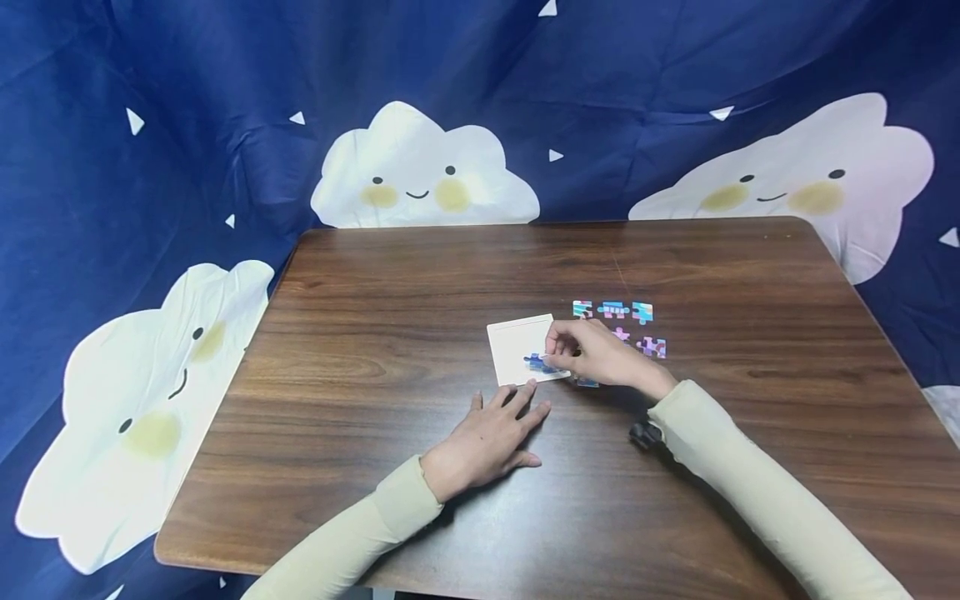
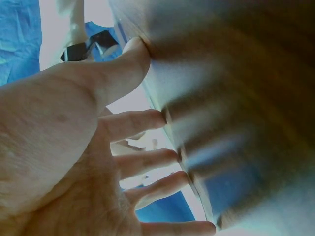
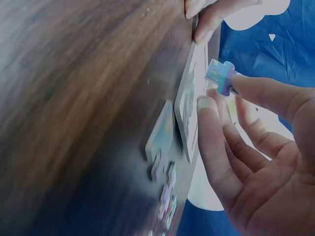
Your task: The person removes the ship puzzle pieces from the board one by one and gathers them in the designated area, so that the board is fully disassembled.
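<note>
A white puzzle tray [image 1: 517,337] lies on the table, with blue jigsaw pieces [image 1: 535,363] in its lower right part. Over that corner my right hand [image 1: 596,354] pinches a blue and purple jigsaw piece [image 3: 221,76] between thumb and fingers, above the tray as the right wrist view shows. My left hand [image 1: 487,437] lies with spread fingers on the table, its fingertips at the tray's near edge. In the left wrist view the straight fingers [image 2: 147,162] of that hand touch the tabletop and hold nothing.
Loose jigsaw pieces [image 1: 613,310] lie right of the tray, some partly hidden by my right hand. A small black device [image 1: 645,435] sits at my right wrist. Behind the brown wooden table [image 1: 360,333] hangs a blue cloth [image 1: 600,75] with white clouds.
</note>
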Motion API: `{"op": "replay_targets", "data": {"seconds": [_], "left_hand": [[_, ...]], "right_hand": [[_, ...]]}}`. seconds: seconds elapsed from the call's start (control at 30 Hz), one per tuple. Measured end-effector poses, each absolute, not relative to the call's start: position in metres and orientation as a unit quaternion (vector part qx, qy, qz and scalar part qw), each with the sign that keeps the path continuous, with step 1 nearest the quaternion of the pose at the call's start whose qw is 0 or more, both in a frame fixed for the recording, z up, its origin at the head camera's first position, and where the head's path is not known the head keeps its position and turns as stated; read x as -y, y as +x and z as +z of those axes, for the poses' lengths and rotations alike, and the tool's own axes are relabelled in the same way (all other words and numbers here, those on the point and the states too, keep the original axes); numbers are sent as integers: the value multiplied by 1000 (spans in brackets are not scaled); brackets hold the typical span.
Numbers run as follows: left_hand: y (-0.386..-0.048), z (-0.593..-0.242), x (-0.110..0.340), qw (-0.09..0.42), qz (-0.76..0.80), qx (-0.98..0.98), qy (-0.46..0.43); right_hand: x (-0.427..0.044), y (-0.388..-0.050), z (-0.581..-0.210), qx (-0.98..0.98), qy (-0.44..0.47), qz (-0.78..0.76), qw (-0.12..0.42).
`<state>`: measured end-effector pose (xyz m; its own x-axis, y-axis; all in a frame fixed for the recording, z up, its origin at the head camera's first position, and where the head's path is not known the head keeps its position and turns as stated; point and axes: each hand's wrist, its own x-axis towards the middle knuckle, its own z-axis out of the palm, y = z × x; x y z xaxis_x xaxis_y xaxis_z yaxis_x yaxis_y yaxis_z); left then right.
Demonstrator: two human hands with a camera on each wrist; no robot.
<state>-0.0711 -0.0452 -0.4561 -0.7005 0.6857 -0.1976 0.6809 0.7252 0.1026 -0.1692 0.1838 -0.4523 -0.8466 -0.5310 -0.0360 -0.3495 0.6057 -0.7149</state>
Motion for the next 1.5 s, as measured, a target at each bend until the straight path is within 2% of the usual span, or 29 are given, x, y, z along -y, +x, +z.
{"op": "replay_targets", "data": {"seconds": [0.23, 0.5, 1.07, 1.5], "left_hand": [[-70, -456, 46, 115, 19, -922, 369], [-69, -456, 47, 110, 17, -922, 370], [-69, -456, 47, 102, 17, -922, 374], [-68, -456, 46, 106, 12, -922, 373]], "right_hand": [[-206, -163, -450, -893, -218, -379, 111], [-231, -153, -455, -889, -171, -408, 122], [-272, -133, -451, -906, -138, -384, 113], [-282, -127, -455, -914, -133, -365, 114]]}}
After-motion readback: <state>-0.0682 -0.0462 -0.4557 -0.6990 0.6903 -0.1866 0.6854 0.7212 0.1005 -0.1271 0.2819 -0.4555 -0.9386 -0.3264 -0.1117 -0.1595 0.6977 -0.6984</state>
